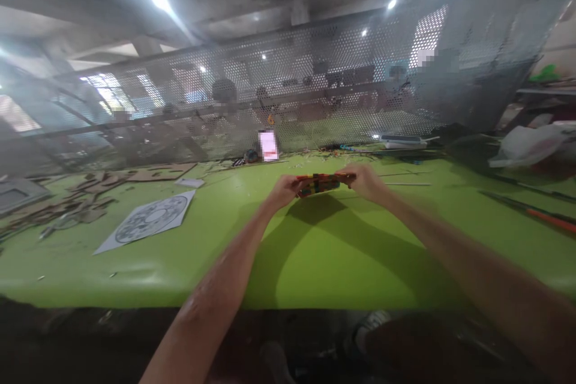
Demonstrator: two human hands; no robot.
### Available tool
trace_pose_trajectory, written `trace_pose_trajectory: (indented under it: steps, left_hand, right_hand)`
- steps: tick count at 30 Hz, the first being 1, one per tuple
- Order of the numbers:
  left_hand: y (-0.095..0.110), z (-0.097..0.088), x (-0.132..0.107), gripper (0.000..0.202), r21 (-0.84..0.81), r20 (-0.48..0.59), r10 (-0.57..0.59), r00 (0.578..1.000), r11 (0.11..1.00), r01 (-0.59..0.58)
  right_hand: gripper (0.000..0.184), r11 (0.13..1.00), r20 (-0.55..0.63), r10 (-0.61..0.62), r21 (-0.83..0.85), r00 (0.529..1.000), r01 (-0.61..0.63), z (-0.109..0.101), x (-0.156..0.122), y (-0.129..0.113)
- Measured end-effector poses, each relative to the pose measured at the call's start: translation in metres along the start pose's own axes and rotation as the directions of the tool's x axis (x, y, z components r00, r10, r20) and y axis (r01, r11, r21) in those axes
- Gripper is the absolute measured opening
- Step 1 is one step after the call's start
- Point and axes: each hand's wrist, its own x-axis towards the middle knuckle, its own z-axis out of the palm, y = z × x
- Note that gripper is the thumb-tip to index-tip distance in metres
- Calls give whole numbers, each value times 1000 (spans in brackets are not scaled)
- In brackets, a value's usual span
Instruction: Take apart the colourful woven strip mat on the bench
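Between my two hands is a flat, multicoloured piece [319,184] in red, yellow, green and dark tones; its exact kind I cannot make out. My left hand [287,189] is closed on its left end. At the right end my right hand [362,180] pinches it with fingers and thumb. The piece is held nearly edge-on, raised over the green tabletop [315,270], and its shadow falls below it. Most of its broad face is turned out of sight.
Left on the table lie a paper with a printed ring pattern [153,219] and brown cardboard scraps [103,186]. Right are a long orange-and-dark tool [549,220] and a whitish plastic bag [535,147]. A white device [402,142] sits before the perforated metal screen [292,84].
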Motion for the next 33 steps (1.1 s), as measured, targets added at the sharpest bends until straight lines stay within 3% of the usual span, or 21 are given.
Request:
trace_pose_trajectory:
  steps: [4, 12, 22, 27, 33]
  left_hand:
    - [5, -2, 0, 40, 44, -50, 1, 999, 999, 1]
    - [13, 0, -1, 32, -5, -231, 132, 964, 991, -137]
    - [10, 3, 2, 27, -143, -236, 109, 966, 979, -145]
    - [7, 3, 3, 30, -155, -251, 140, 958, 971, -183]
    - [7, 2, 3, 30, -156, -202, 98, 974, 979, -131]
  right_hand:
    - [27, 997, -19, 59, -43, 998, -60, -2, 1, 2]
    - [38, 918, -63, 106, -378, 992, -122, -11, -6, -11]
    - [38, 883, -24, 219, -421, 975, -209, -14, -6, -27]
    - [37, 886, -55, 190, -421, 980, -195, -13, -8, -26]
    - [36, 871, -133, 163, -446, 978, -205, -10, -7, -17]
